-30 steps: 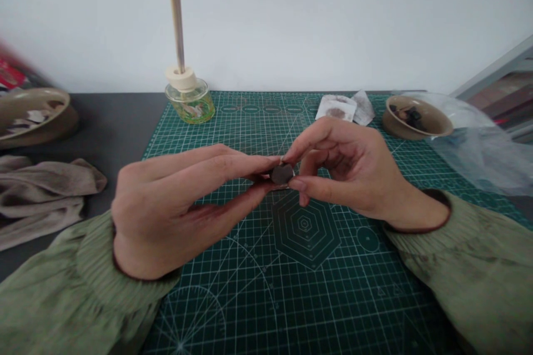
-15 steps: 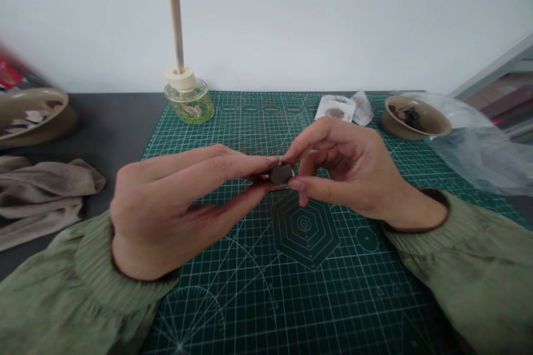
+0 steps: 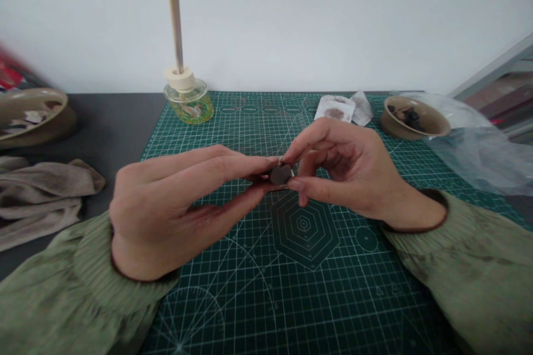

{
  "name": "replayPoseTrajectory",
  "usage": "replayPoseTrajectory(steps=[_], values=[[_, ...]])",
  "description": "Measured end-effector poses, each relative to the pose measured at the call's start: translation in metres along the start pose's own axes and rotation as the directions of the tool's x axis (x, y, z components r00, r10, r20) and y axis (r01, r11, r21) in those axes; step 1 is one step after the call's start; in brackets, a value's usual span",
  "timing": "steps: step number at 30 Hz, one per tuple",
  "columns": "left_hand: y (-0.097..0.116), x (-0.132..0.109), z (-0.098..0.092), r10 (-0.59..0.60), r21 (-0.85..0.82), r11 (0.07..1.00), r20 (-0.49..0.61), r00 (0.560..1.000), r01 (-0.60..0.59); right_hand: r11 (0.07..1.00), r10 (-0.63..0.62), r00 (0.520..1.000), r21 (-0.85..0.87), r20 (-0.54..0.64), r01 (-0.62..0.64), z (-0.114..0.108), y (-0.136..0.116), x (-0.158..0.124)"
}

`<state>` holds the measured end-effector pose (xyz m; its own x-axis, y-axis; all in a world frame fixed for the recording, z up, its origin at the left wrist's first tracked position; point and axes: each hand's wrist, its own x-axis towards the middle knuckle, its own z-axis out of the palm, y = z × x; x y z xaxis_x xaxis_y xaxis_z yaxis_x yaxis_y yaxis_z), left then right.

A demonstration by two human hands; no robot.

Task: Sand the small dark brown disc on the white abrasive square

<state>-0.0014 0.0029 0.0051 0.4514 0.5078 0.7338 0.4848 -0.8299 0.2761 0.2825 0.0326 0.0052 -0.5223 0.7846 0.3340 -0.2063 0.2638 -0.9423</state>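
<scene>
At my far left, a blurred red item shows behind a tan bowl that holds pale, whitish pieces and is cut off by the edge of my view. Nearer to me, a crumpled brownish-grey cloth lies on the dark counter. My left hand reaches in from a green ribbed sleeve, fingers stretched out flat together and thumb below, pinched almost closed at the tips on a small dark piece with a rounded face. Beyond that hand, a glass reed diffuser with a cream collar and a bundle of upright sticks stands at the back of the green cutting mat. The dark piece is at the middle of my view, over the mat, just beyond the printed hexagons; a thin pale edge shows beside it. My right hand has its index finger and thumb nearly together on the piece's right side, the other fingers curled loosely. Behind it lie two whitish sachets with dark contents, side by side. Farther right, a smaller tan bowl holds dark bits, next to a crumpled clear plastic bag.
</scene>
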Motion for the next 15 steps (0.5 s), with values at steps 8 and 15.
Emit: replayPoseTrajectory(steps=[8, 15], values=[[0.0005, -0.0011, 0.0005, -0.016, 0.001, 1.000, 0.003, 1.000, 0.016, 1.000, -0.009, 1.000, -0.019, 0.007, 0.009, -0.0013, 0.0003, -0.0007], [0.0036, -0.0002, -0.0011, -0.041, -0.009, 0.999, 0.011, 0.999, 0.041, 0.998, 0.032, 0.999, -0.056, 0.001, -0.032, -0.0028, 0.0012, -0.0009]])
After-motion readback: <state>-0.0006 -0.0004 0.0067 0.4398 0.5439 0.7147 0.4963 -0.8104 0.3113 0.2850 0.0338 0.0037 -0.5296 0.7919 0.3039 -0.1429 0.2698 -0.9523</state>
